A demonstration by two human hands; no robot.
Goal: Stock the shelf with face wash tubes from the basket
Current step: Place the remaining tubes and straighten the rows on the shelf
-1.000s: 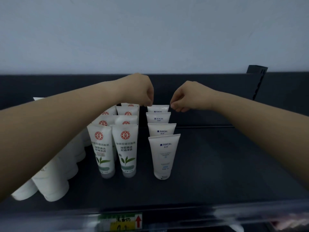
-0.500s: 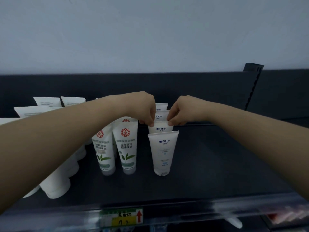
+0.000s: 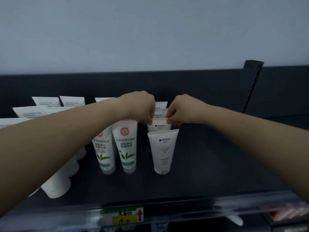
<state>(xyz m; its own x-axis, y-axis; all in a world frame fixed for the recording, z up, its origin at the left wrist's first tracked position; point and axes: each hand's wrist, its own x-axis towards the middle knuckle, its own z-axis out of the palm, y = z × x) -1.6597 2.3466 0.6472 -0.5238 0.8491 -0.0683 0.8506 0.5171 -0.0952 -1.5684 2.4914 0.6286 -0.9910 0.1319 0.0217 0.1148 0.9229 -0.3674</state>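
Both hands are now further forward along the MANTING row than a second ago, at the second tube instead of the rear one. The left hand and right hand each pinch a top corner of the second MANTING tube. It stands upright, long axis vertical, between and just below the fingertips, equally near both hands. It is directly behind the front MANTING tube on the dark shelf.

White tubes lettered in blue, white leaf tubes with red seal and green leaves, plain tubes white, shelf black, wall pale blue-grey, tag yellow-green with red arrow.
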